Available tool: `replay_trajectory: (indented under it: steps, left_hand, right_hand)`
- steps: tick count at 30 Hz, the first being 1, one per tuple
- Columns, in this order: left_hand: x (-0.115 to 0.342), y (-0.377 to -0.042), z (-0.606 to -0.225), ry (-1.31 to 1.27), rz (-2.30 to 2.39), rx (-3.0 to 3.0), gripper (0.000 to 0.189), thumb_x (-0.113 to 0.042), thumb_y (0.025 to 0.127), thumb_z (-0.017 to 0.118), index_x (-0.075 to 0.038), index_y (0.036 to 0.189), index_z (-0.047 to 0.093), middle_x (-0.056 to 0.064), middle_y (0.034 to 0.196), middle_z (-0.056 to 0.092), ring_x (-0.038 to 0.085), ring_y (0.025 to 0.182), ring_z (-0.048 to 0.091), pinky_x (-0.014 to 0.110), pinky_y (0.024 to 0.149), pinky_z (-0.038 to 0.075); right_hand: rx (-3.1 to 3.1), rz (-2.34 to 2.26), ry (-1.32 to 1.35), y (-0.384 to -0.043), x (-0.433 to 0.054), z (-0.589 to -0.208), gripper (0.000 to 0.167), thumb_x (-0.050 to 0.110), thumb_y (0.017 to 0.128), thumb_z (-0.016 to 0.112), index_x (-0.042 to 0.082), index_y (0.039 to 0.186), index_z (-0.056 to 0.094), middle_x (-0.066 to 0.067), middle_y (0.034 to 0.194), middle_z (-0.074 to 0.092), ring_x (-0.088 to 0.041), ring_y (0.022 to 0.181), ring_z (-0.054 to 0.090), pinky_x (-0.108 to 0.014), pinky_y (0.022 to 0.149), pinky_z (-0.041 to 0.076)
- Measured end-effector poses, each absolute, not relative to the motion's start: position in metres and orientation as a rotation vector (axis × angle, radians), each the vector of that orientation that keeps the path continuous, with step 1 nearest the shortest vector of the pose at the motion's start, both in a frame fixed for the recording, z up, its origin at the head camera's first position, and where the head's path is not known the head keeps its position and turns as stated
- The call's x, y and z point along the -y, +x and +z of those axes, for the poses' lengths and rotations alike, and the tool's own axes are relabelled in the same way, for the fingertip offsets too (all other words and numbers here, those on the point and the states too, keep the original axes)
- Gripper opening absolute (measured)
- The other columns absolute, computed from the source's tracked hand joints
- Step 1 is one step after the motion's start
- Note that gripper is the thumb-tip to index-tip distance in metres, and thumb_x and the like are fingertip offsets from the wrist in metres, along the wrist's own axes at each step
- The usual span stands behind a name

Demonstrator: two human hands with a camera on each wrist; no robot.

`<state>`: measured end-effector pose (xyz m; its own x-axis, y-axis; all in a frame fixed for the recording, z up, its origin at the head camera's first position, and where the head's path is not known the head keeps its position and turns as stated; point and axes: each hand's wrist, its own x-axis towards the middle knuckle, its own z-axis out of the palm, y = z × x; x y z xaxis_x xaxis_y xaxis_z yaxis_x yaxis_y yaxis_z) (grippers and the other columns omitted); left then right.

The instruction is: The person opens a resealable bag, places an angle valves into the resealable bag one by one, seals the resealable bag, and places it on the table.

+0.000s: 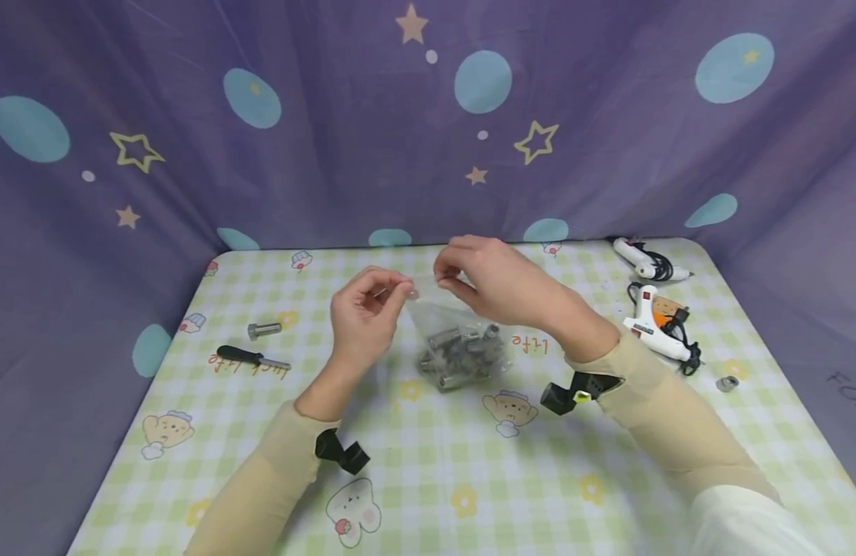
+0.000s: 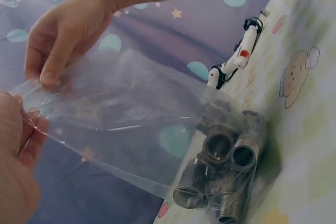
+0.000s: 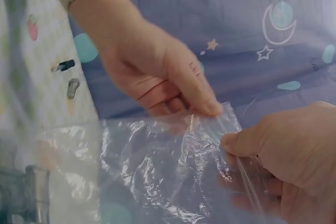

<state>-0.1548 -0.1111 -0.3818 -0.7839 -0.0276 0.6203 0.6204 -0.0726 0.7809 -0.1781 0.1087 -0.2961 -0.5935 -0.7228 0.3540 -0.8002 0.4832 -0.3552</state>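
Observation:
A clear plastic zip bag (image 2: 131, 114) hangs by its top edge between both hands. My left hand (image 1: 365, 309) pinches one top corner between thumb and fingers. On the other side, my right hand (image 1: 497, 278) pinches the same edge, thumb pressed along the seal strip in the right wrist view. Several metal pipe fittings (image 1: 463, 355), some with threaded ends, lie bunched in the bag's bottom, low over the checked tablecloth. The left wrist view shows the round open ends of these fittings (image 2: 218, 145) through the film.
A bolt (image 1: 264, 330) and a black-handled screwdriver (image 1: 240, 354) lie at the left. To the right are a white glue gun (image 1: 657, 332), another white corded tool (image 1: 650, 262) and a small metal fitting (image 1: 727, 383). A purple curtain (image 1: 372, 154) stands behind the table.

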Motion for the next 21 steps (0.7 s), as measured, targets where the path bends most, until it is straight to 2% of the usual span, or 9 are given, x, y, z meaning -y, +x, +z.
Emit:
replay_trajectory:
  steps: [4, 6, 8, 12, 15, 21]
  left_hand:
    - [0.113, -0.158, -0.381, -0.711, -1.882, 1.772, 0.009, 0.015, 0.091, 0.073, 0.019, 0.099, 0.070, -0.001, 0.096, 0.076, 0.007, 0.084, 0.075, 0.027, 0.084, 0.065]
    - [0.114, -0.159, -0.379, -0.763, -1.844, 1.800, 0.015, 0.018, 0.088, 0.073, 0.017, 0.103, 0.072, 0.002, 0.096, 0.076, 0.006, 0.085, 0.074, 0.026, 0.083, 0.065]
    - [0.113, -0.161, -0.377, -0.806, -1.782, 1.841, 0.017, 0.018, 0.087, 0.074, 0.014, 0.104, 0.075, 0.010, 0.094, 0.076, 0.005, 0.084, 0.073, 0.024, 0.081, 0.064]
    - [0.112, -0.162, -0.372, -0.838, -1.669, 1.930, 0.009, 0.012, 0.090, 0.077, 0.007, 0.097, 0.080, 0.021, 0.088, 0.074, 0.004, 0.081, 0.070, 0.021, 0.077, 0.063]
    - [0.111, -0.162, -0.368, -0.817, -1.648, 1.971, 0.005, 0.007, 0.092, 0.077, 0.004, 0.092, 0.080, 0.019, 0.085, 0.073, 0.005, 0.077, 0.069, 0.021, 0.077, 0.062]
    - [0.112, -0.161, -0.363, -0.830, -1.608, 2.013, 0.007, 0.006, 0.093, 0.076, 0.003, 0.087, 0.079, 0.015, 0.082, 0.073, 0.006, 0.077, 0.068, 0.020, 0.078, 0.062]
  right_hand:
    - [2.518, 0.737, 1.321, -0.177, -0.109, -0.293, 0.004, 0.008, 0.102, 0.070, 0.010, 0.101, 0.074, -0.003, 0.097, 0.070, -0.017, 0.084, 0.064, -0.034, 0.076, 0.054]
    - [2.499, 0.742, 1.317, -0.178, -0.109, -0.293, 0.005, 0.007, 0.100, 0.071, 0.009, 0.099, 0.075, -0.004, 0.096, 0.071, -0.018, 0.084, 0.064, -0.034, 0.075, 0.054]
    - [2.488, 0.752, 1.319, -0.178, -0.109, -0.293, 0.004, 0.007, 0.100, 0.071, 0.008, 0.098, 0.075, -0.004, 0.095, 0.071, -0.018, 0.083, 0.065, -0.034, 0.075, 0.055]
    - [2.497, 0.770, 1.325, -0.179, -0.109, -0.294, 0.004, 0.007, 0.100, 0.073, 0.009, 0.097, 0.075, -0.004, 0.094, 0.072, -0.018, 0.083, 0.067, -0.034, 0.075, 0.056]
    - [2.526, 0.771, 1.324, -0.179, -0.110, -0.293, 0.004, 0.007, 0.099, 0.074, 0.010, 0.099, 0.077, -0.004, 0.095, 0.073, -0.017, 0.084, 0.068, -0.033, 0.076, 0.057]
    - [2.571, 0.767, 1.338, -0.180, -0.118, -0.289, 0.005, 0.009, 0.098, 0.077, 0.013, 0.095, 0.077, -0.002, 0.092, 0.073, -0.014, 0.082, 0.068, -0.033, 0.073, 0.056]
